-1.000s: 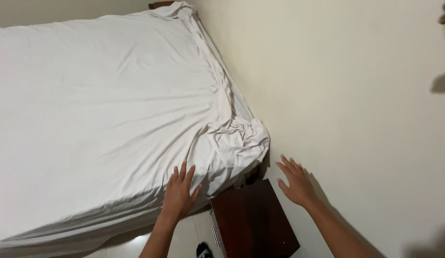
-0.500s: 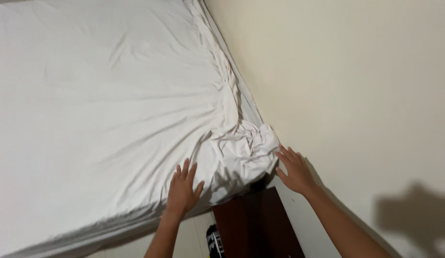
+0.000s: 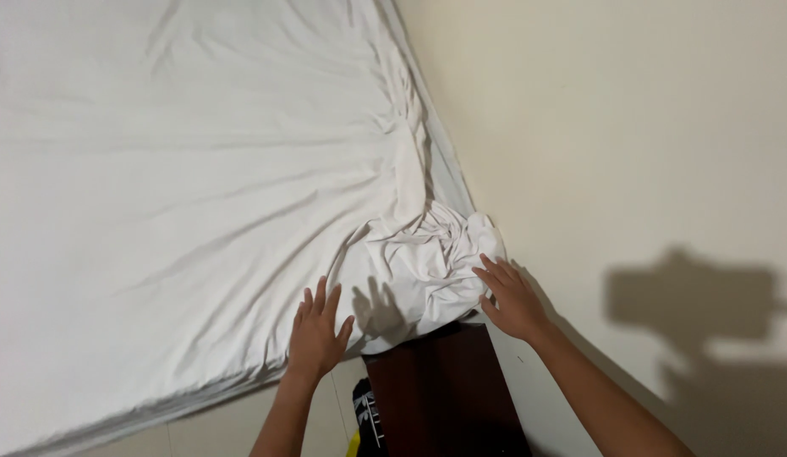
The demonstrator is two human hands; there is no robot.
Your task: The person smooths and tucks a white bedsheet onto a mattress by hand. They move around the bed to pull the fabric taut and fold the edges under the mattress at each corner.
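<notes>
A white sheet (image 3: 182, 195) covers a mattress that fills the left and middle of the head view. At the mattress corner by the wall the sheet is bunched into a crumpled wad (image 3: 431, 254). My left hand (image 3: 317, 334) hovers with fingers spread just over the sheet's edge, left of the wad. My right hand (image 3: 513, 298) is open too, its fingertips touching the right side of the wad next to the wall. Neither hand grips anything.
A dark brown wooden nightstand (image 3: 444, 398) stands right under the bunched corner, between my arms. A black and yellow object (image 3: 366, 419) lies on the floor beside it. A cream wall (image 3: 630, 152) runs along the bed's right side, with a shadow on it.
Both hands have moved forward to the bunched sheet corner, and the right hand now touches it. The view has moved in closer to the corner.
</notes>
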